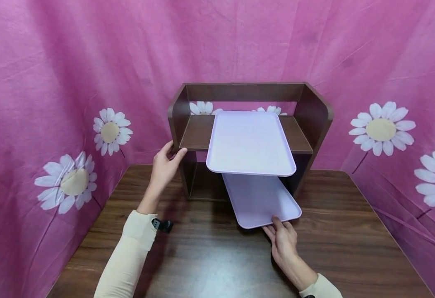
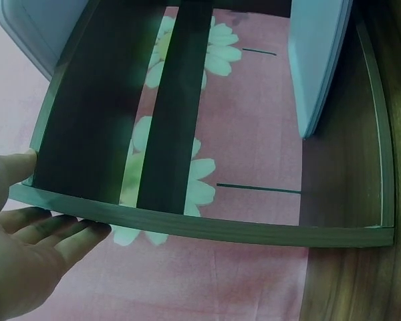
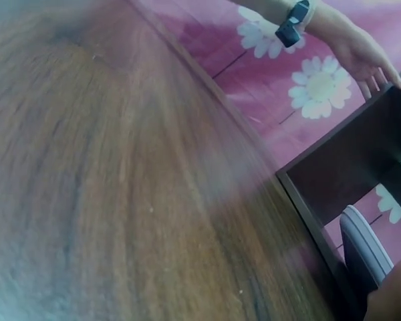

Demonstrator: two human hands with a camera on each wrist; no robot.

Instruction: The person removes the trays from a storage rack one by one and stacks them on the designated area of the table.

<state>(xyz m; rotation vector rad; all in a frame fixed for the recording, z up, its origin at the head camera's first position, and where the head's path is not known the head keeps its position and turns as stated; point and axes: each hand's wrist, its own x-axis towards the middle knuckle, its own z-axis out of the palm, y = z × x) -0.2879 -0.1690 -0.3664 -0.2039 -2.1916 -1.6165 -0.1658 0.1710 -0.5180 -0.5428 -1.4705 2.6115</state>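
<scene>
**Cream sleeves (image 1: 124, 256) frame a brown shelf unit (image 1: 244, 92)**

Reading the shelf unit as a clock, twelve being farthest from the person, we start at nine, where white daisies (image 1: 110, 131) show on the pink cloth (image 1: 20, 45).

Between eight and nine, the left hand (image 1: 164, 167) straddles the unit's left side panel, thumb at the front edge, fingers fairly straight along the outer face. It is opened little more than the panel's thickness, and we judge that it braces the unit against any push or pull on the other side.

At the clock's centre, the upper tray (image 1: 248, 142) lies on the upper board, its near edge overhanging toward six, probably because it is deeper than the board.

Beneath it, the lower tray (image 1: 262, 203) sits partly in the lower compartment and juts out over the worktop (image 1: 210, 265) between five and six.

There the right hand (image 1: 285, 244) pinches the tray's near rim, nearly closed, with digits above and below, which we think keeps the free end supported. The right wrist view catches only a blurred piece of this hand, so we cannot check the hold there.
</scene>
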